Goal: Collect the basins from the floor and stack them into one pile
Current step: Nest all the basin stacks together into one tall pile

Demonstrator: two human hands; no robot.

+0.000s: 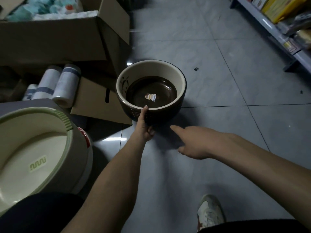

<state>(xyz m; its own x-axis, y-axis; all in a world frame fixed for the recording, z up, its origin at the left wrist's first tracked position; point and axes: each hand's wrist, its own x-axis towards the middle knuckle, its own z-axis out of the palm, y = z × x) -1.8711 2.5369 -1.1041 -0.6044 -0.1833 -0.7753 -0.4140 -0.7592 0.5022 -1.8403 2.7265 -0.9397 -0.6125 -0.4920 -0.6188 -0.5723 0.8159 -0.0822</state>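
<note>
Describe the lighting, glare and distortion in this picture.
Head view: dim and murky; bright glare patches on the floor by the cardboard box; the brown basin in the left hand throws a dark shadow below it; shelf lines bow from the wide lens.
</note>
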